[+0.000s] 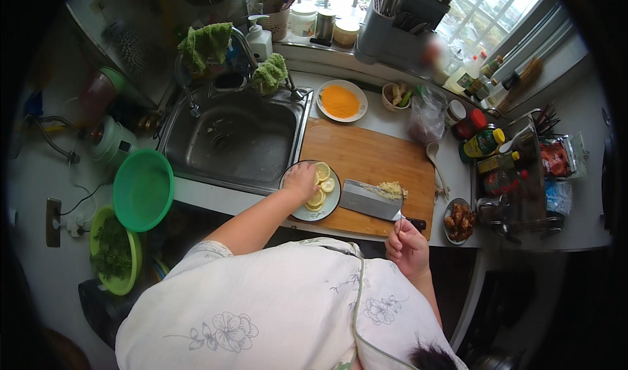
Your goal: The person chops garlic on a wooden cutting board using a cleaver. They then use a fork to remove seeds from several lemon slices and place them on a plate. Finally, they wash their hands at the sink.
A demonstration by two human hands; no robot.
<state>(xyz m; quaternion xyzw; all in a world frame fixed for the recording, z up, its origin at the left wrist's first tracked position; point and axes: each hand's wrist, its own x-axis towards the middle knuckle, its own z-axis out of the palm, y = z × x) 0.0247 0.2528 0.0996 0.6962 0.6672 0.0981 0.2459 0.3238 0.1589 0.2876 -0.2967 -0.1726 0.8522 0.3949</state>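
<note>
My left hand (300, 179) reaches over the left side of a round plate (314, 215) with a dark rim. Beside its fingers lie several lemon slices (327, 185); the fingertips are hidden, so a hold on a slice cannot be told. My right hand (407, 248) pinches a thin metal utensil (401, 218), which points away from me across the handle end of a cleaver (371, 199). The cleaver lies flat on the wooden cutting board (363, 146), its black handle at the board's near right. Minced garlic or ginger (391, 190) is heaped beside the blade, near the utensil's far end.
A steel sink (230, 144) adjoins the board's left. Behind the board stand a plate of orange food (340, 102), a small bowl (396, 97) and a plastic bag (428, 115). At right are a wooden spoon (434, 160), a dish of browned pieces (459, 221) and bottles (483, 144).
</note>
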